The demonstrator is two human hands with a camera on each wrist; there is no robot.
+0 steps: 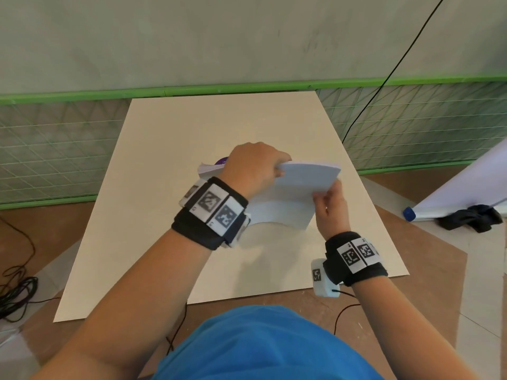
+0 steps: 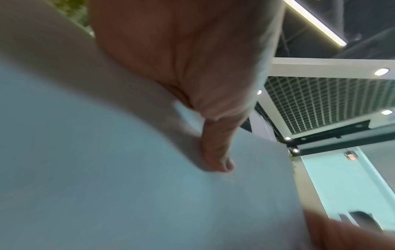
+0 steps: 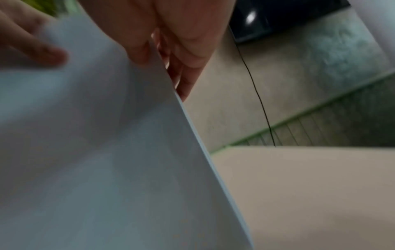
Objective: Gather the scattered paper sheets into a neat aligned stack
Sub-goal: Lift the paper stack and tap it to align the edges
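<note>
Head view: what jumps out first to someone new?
The bowed stack of white paper sheets, held up off the middle of the cream board: the left hand grips its top edge, the right hand pinches its right edge. Next, the black wrist bands with black-and-white marker tags on both forearms. A black cable runs down the grey wall at upper right.

The head view looks steeply down from above the near edge of the board (image 1: 170,138), facing the far wall. Both wrist views sit very close under the paper (image 1: 296,187), tilted upward: the left toward the ceiling, the right toward the board's right edge and the black cable (image 3: 256,94), which the head view shares.
</note>
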